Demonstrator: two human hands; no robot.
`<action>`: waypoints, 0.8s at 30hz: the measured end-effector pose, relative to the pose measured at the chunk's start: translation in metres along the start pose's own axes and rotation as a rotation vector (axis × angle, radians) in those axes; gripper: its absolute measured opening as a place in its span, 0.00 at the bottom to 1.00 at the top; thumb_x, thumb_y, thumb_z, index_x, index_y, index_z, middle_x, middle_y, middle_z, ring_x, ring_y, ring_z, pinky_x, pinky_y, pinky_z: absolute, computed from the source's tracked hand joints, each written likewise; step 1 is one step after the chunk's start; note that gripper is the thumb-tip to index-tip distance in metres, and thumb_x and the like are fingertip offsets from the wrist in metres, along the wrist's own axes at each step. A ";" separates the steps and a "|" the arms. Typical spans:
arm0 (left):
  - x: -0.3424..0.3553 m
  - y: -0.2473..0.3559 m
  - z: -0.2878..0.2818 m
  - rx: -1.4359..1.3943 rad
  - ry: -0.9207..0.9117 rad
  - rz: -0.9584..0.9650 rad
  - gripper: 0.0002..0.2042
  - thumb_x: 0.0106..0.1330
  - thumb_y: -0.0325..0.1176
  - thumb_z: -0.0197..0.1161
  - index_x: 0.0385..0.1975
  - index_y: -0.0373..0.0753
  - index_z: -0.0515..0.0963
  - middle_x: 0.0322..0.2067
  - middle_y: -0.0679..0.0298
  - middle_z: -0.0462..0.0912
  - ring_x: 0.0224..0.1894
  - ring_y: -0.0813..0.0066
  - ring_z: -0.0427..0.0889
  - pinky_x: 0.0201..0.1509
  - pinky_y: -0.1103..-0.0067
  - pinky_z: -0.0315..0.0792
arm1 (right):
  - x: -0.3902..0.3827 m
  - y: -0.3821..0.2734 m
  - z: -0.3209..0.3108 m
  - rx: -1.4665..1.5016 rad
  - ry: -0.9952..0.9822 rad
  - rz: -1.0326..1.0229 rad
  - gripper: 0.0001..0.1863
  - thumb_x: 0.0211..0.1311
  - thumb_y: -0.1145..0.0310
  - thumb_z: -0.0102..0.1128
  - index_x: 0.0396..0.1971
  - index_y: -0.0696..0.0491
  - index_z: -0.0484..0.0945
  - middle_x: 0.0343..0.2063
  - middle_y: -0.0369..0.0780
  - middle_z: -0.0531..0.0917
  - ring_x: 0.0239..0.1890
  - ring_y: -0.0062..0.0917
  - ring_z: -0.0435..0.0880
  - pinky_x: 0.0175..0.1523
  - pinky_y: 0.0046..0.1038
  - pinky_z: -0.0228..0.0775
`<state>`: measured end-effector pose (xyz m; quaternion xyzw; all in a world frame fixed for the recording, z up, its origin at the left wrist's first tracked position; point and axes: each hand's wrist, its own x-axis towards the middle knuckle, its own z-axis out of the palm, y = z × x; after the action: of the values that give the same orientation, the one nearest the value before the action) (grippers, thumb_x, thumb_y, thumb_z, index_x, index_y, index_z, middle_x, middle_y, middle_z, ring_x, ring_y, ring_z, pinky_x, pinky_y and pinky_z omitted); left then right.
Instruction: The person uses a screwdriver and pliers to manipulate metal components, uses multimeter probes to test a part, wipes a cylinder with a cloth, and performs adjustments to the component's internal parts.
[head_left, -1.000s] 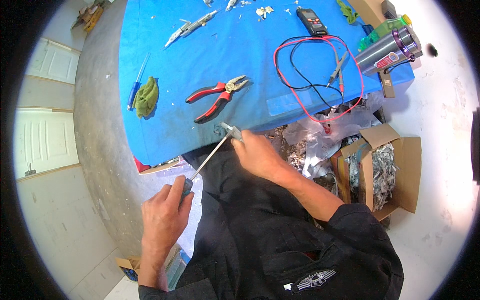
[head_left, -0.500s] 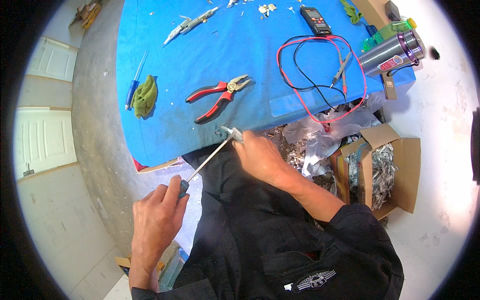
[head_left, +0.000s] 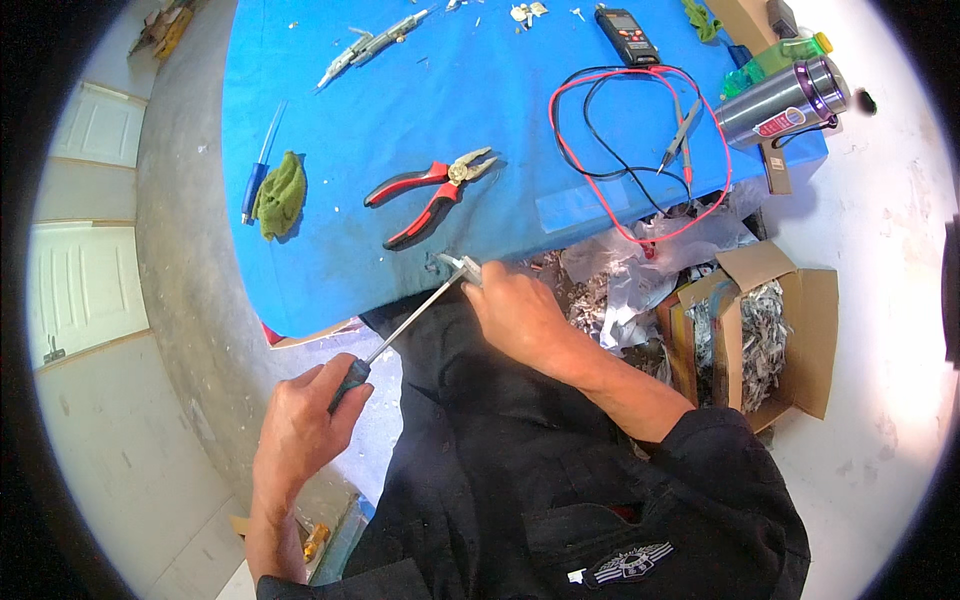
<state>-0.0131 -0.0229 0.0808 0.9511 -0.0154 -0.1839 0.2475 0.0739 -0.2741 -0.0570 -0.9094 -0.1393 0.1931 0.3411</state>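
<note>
At the left of the frame, a blue screwdriver (head_left: 256, 182) lies on the blue-covered worktop (head_left: 335, 260), beside a green cloth (head_left: 280, 197). At lower left, the left hand (head_left: 300, 425) has its fingers wrapped around the dark handle of a long screwdriver (head_left: 410, 328), whose shaft slants up and right to a small metal part (head_left: 468, 268) near the centre, at the worktop's front edge. Red-handled pliers (head_left: 432, 197) lie open just above. The right hand (head_left: 525, 315) pinches the metal part between its fingers. At upper right are a meter (head_left: 627, 38), its red and black leads (head_left: 557, 130) looped below, and a flask (head_left: 775, 108) lying tilted.
</note>
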 end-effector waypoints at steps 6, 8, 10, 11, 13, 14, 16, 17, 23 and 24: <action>-0.005 -0.012 0.012 -0.117 0.000 -0.050 0.14 0.65 0.32 0.73 0.48 0.36 0.81 0.31 0.50 0.87 0.29 0.48 0.87 0.32 0.66 0.79 | -0.001 0.000 0.004 0.012 0.036 0.012 0.18 0.74 0.59 0.60 0.37 0.62 0.75 0.25 0.59 0.85 0.31 0.58 0.87 0.38 0.55 0.79; -0.011 -0.007 0.016 -0.022 0.109 0.021 0.15 0.65 0.33 0.73 0.49 0.37 0.81 0.31 0.52 0.87 0.29 0.50 0.88 0.31 0.66 0.79 | -0.001 0.001 0.005 0.035 0.041 0.019 0.19 0.74 0.58 0.60 0.37 0.62 0.75 0.25 0.59 0.85 0.31 0.59 0.86 0.38 0.56 0.78; -0.009 -0.001 0.016 0.076 0.124 0.033 0.15 0.65 0.33 0.73 0.49 0.38 0.80 0.29 0.54 0.85 0.28 0.52 0.87 0.30 0.65 0.78 | 0.000 0.001 0.005 0.083 0.038 0.037 0.20 0.73 0.57 0.61 0.37 0.62 0.75 0.25 0.60 0.84 0.31 0.60 0.86 0.38 0.57 0.77; -0.009 0.000 0.017 0.127 0.129 0.037 0.16 0.65 0.34 0.73 0.50 0.38 0.80 0.28 0.55 0.85 0.28 0.52 0.87 0.29 0.65 0.77 | 0.000 0.000 0.004 0.099 0.033 0.039 0.19 0.73 0.58 0.60 0.37 0.63 0.75 0.26 0.60 0.84 0.32 0.60 0.85 0.39 0.56 0.77; -0.011 0.003 0.018 0.200 0.150 0.057 0.16 0.65 0.34 0.73 0.50 0.39 0.79 0.27 0.57 0.83 0.26 0.54 0.86 0.28 0.64 0.77 | 0.000 -0.001 0.000 0.131 0.022 0.043 0.19 0.74 0.59 0.59 0.36 0.63 0.76 0.27 0.60 0.84 0.33 0.60 0.85 0.39 0.56 0.76; -0.011 0.004 0.017 0.237 0.161 0.069 0.16 0.65 0.34 0.73 0.50 0.40 0.79 0.26 0.58 0.82 0.26 0.54 0.85 0.28 0.63 0.76 | 0.000 0.001 0.001 0.201 0.036 0.029 0.18 0.74 0.59 0.59 0.36 0.63 0.77 0.27 0.60 0.84 0.33 0.60 0.85 0.39 0.54 0.76; -0.010 0.004 0.014 0.246 0.154 0.076 0.16 0.66 0.34 0.73 0.50 0.40 0.79 0.26 0.59 0.82 0.25 0.55 0.85 0.27 0.64 0.76 | -0.001 0.008 0.004 0.341 0.063 0.001 0.18 0.74 0.59 0.57 0.35 0.62 0.78 0.27 0.58 0.84 0.32 0.58 0.84 0.39 0.51 0.76; -0.009 0.004 0.012 0.249 0.149 0.080 0.16 0.66 0.34 0.73 0.51 0.40 0.79 0.26 0.59 0.82 0.25 0.55 0.85 0.27 0.64 0.75 | -0.002 0.011 0.001 0.452 -0.010 0.014 0.18 0.74 0.59 0.57 0.35 0.62 0.78 0.27 0.58 0.84 0.32 0.58 0.83 0.39 0.49 0.75; -0.009 0.005 0.010 0.330 0.164 0.103 0.18 0.66 0.36 0.73 0.53 0.42 0.78 0.26 0.61 0.80 0.26 0.60 0.84 0.26 0.66 0.74 | -0.001 0.025 -0.005 0.483 -0.059 -0.095 0.18 0.77 0.59 0.56 0.37 0.61 0.77 0.27 0.58 0.83 0.31 0.56 0.82 0.39 0.46 0.74; -0.009 0.006 0.010 0.363 0.157 0.108 0.19 0.66 0.36 0.73 0.54 0.41 0.78 0.26 0.61 0.79 0.26 0.61 0.84 0.25 0.67 0.74 | -0.002 0.025 -0.003 0.430 -0.037 -0.098 0.18 0.77 0.59 0.56 0.37 0.61 0.76 0.27 0.58 0.83 0.31 0.57 0.82 0.38 0.48 0.74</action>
<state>-0.0244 -0.0318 0.0791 0.9894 -0.0799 -0.0898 0.0820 0.0768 -0.2946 -0.0708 -0.8040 -0.1453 0.2183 0.5337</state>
